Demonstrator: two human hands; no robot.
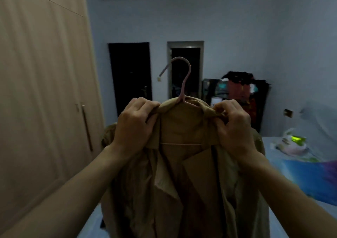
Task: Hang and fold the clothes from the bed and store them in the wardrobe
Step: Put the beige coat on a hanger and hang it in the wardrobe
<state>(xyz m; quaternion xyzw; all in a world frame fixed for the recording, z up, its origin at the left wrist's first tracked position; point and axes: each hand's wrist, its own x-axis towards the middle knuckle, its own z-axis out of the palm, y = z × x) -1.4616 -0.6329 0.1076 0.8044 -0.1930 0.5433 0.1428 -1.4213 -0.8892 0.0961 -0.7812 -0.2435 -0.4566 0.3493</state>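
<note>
Holding a tan jacket up on its hanger

Starting at the left, we have the wardrobe (42,92) filling that whole side, its pale doors closed, a long handle on the near door, and its right edge close beside our left arm. Our left hand (134,126) has its fingers curled round the collar and shoulder of the tan jacket (182,174), gripping the cloth. The jacket hangs open-fronted from a pink hanger (181,84), whose hook stands free above the collar, in front of two dark doorways (130,70) in the far wall. Our right hand (235,126) pinches the bunched fabric at the other shoulder, fingers bent tightly on it. Far right of that, a rack of dark and red clothes (242,92) stands against the wall. The bed (300,164) runs along the right, with a crumpled bag and blue cloth on it. We can read no writing or labels anywhere.
</note>
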